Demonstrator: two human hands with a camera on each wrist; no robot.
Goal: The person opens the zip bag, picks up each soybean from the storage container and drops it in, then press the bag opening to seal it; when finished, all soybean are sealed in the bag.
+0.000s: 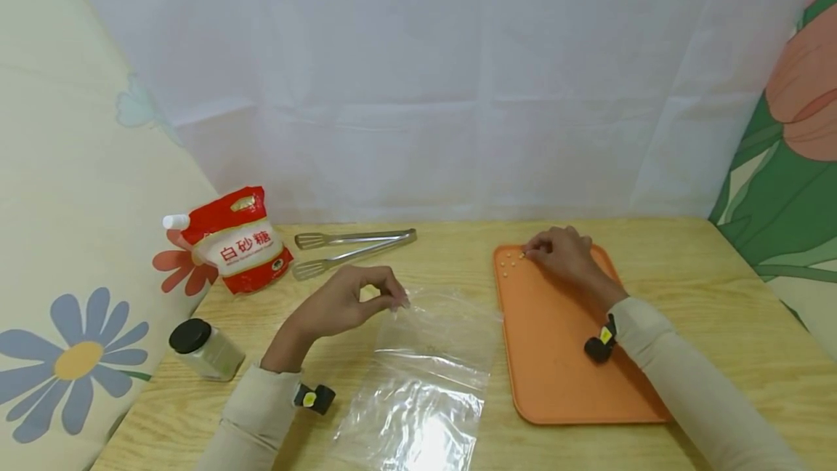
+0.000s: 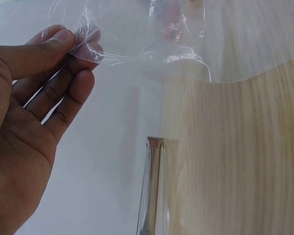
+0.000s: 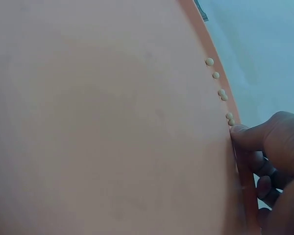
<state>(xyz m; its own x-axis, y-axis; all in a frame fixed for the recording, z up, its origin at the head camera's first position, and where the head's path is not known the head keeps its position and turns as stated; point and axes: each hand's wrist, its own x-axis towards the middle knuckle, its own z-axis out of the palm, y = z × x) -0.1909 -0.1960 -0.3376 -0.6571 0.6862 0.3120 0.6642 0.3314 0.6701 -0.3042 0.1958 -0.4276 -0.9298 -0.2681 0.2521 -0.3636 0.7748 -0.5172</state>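
Observation:
My left hand (image 1: 353, 300) pinches the upper edge of a clear plastic bag (image 1: 431, 376) between thumb and forefinger. In the left wrist view the bag (image 2: 132, 34) hangs from the fingertips, the other fingers loosely bent. Over the far end of an orange tray (image 1: 556, 384), my right hand (image 1: 565, 256) has its thumb and fingertips pinched at a small pale soybean (image 1: 522, 255). Several more soybeans (image 3: 222, 95) lie along the tray's rim beside the thumb in the right wrist view. The forefinger tip is partly hidden there.
Metal tongs (image 1: 356, 246) lie at the back, left of the tray. A red and white sugar pouch (image 1: 242, 242) with a white cap stands at the back left. A clear jar with a black lid (image 1: 208, 351) is near the left table edge. A white cloth (image 1: 418, 93) hangs behind.

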